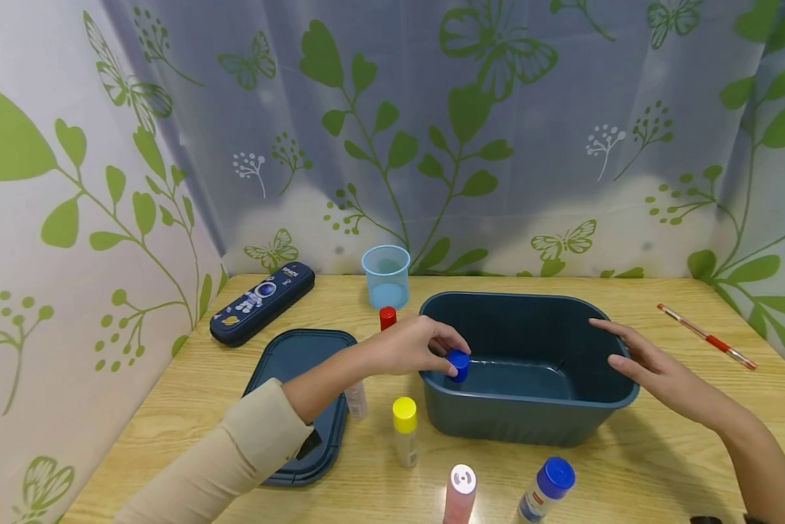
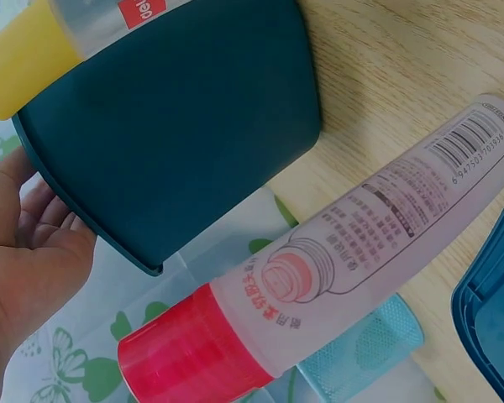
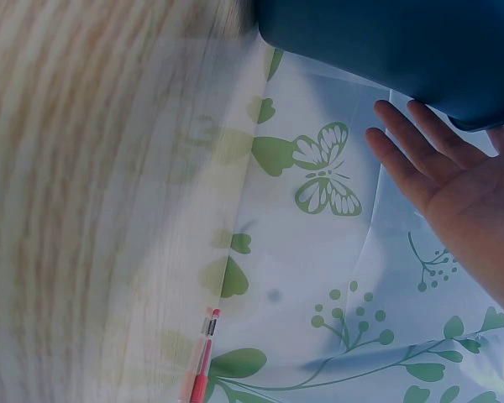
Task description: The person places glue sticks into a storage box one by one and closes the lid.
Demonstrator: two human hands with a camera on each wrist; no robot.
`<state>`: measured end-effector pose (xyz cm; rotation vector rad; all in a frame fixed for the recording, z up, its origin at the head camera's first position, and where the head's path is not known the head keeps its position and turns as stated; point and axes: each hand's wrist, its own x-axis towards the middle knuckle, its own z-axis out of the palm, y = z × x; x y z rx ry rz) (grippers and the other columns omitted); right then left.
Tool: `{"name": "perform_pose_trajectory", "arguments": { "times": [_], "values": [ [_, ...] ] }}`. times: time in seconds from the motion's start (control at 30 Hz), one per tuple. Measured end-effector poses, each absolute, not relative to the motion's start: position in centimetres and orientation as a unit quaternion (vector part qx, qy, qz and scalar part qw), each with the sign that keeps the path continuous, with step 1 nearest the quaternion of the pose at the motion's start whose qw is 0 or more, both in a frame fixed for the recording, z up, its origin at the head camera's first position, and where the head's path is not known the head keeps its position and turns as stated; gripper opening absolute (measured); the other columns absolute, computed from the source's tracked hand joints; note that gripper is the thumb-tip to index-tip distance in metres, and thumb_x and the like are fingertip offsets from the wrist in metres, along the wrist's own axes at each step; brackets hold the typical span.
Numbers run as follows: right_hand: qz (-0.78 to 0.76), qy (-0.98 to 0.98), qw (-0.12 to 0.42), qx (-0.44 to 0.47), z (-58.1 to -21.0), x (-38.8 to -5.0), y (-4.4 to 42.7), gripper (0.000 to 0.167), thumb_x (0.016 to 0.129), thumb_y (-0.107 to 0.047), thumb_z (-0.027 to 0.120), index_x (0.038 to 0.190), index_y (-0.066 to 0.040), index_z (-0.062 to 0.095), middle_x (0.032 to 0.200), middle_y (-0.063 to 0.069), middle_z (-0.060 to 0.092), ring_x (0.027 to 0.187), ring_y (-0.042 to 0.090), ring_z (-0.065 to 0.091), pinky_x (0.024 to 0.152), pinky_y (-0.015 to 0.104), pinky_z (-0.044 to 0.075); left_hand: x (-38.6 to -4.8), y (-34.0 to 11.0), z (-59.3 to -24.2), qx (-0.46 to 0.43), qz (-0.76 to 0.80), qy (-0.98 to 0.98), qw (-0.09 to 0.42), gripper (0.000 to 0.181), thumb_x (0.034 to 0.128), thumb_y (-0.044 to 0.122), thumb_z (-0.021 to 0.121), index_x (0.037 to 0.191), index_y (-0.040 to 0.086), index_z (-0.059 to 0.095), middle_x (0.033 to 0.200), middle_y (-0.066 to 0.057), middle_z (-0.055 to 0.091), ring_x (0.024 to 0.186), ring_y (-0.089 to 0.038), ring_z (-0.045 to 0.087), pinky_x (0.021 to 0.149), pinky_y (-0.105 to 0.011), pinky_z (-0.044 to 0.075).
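Note:
My left hand [image 1: 411, 348] reaches over the left end of a dark teal bin [image 1: 497, 421] and pinches a blue cap [image 1: 459, 366] just inside the rim. Whatever is below that cap is hidden by the bin wall. In the left wrist view, the left hand [image 2: 34, 243] has its fingers behind the rim, so the held thing cannot be seen. At the bin's other end is my right hand [image 1: 657, 375], fingers extended along the right rim. The right wrist view shows that hand [image 3: 462, 180] with straight fingers beside the bin [image 3: 378, 50].
Around the bin stand a yellow-capped glue bottle [image 1: 405, 433], a pink bottle [image 1: 460, 498] and a blue-capped bottle [image 1: 547, 487]. A red-capped bottle [image 2: 336, 260] is close by my left wrist. Further out are a teal lid [image 1: 301, 356], pencil case [image 1: 261, 302], blue cup [image 1: 387, 280] and red pen [image 1: 707, 337].

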<state>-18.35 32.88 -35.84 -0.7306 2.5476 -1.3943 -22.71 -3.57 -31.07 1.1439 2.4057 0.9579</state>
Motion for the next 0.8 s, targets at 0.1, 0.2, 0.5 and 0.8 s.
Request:
{"name": "perform_pose_trajectory", "arguments": {
  "times": [0.1,0.2,0.5,0.8],
  "values": [
    [-0.465,0.848,0.074,-0.244,-35.84,-18.32,32.89,0.052,0.101,-0.008,0.034,0.148,-0.017,0.014,0.147,0.025,-0.001,0.126,0.054,0.005,0.082,0.006,0.030,-22.65,-3.57,-31.00,0.408,0.329,0.838,0.154,0.029,0.0805,0.007,0.070,0.108,0.004,0.065,0.104,-0.005,0.065,0.090,-0.010,0.061,0.076,-0.016,0.047],
    [-0.464,0.849,0.074,-0.243,-35.80,-18.31,32.84,0.052,0.101,-0.008,0.034,0.148,-0.017,0.014,0.147,0.025,-0.001,0.126,0.054,0.005,0.082,0.006,0.030,-22.63,-3.58,-30.96,0.414,0.319,0.839,0.154,0.029,0.0810,0.007,0.070,0.109,0.004,0.065,0.104,-0.004,0.064,0.090,-0.010,0.060,0.077,-0.015,0.047],
    [-0.459,0.852,0.073,-0.240,-35.69,-18.30,32.74,0.051,0.101,-0.009,0.034,0.148,-0.017,0.015,0.147,0.025,0.000,0.126,0.054,0.007,0.081,0.007,0.031,-22.63,-3.51,-30.72,0.432,0.286,0.840,0.160,0.030,0.0831,0.009,0.069,0.113,0.006,0.063,0.107,-0.003,0.062,0.094,-0.012,0.058,0.081,-0.018,0.046],
    [-0.459,0.852,0.073,-0.240,-35.70,-18.23,32.82,0.052,0.101,-0.009,0.034,0.148,-0.016,0.014,0.147,0.026,0.000,0.126,0.054,0.007,0.081,0.007,0.031,-22.37,-3.48,-30.40,0.433,0.268,0.846,0.161,0.032,0.0840,0.011,0.068,0.115,0.009,0.062,0.113,-0.003,0.060,0.097,-0.015,0.058,0.079,-0.016,0.045]
  ]
}}
